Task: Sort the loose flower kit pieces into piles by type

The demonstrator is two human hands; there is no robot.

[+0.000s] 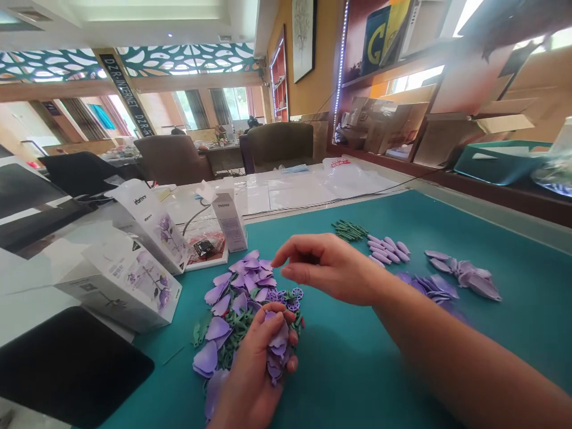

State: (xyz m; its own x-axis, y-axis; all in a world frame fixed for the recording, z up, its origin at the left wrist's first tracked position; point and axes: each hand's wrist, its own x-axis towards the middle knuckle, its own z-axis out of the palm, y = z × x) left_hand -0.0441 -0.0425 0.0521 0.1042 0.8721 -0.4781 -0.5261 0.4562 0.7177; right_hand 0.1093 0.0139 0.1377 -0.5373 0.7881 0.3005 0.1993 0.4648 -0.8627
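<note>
My left grip [248, 372] rises from the bottom centre of the frame, clamped around a small bunch of lavender foam petals [277, 351]. My fingers fold over the bunch, which keeps its pieces gathered in my palm. It sits against a loose heap of lavender petals [227, 292], mixed with green leaf pieces [236, 333] and purple ring-shaped lattice pieces [290, 298]. My right grip [333, 268] reaches across from the lower right and hangs just above the heap, its fingers loosely curled and apart, with nothing visible between them.

The heap lies near the middle of a teal mat [353, 369] that covers the worktop. Farther right on the mat, the parts sit in separate groups, which keeps each kind easy to find: a bundle of green stems [349, 230], a row of oval lavender pieces [386, 250], and two clusters of lavender petals [465, 274] [431, 287]. To the left of the heap, two white boxes printed with purple flowers [154, 223] [120, 286] lean near the mat's edge, with a tall grey box [230, 221] standing behind them. A black pad [67, 366] lies at the lower left.
</note>
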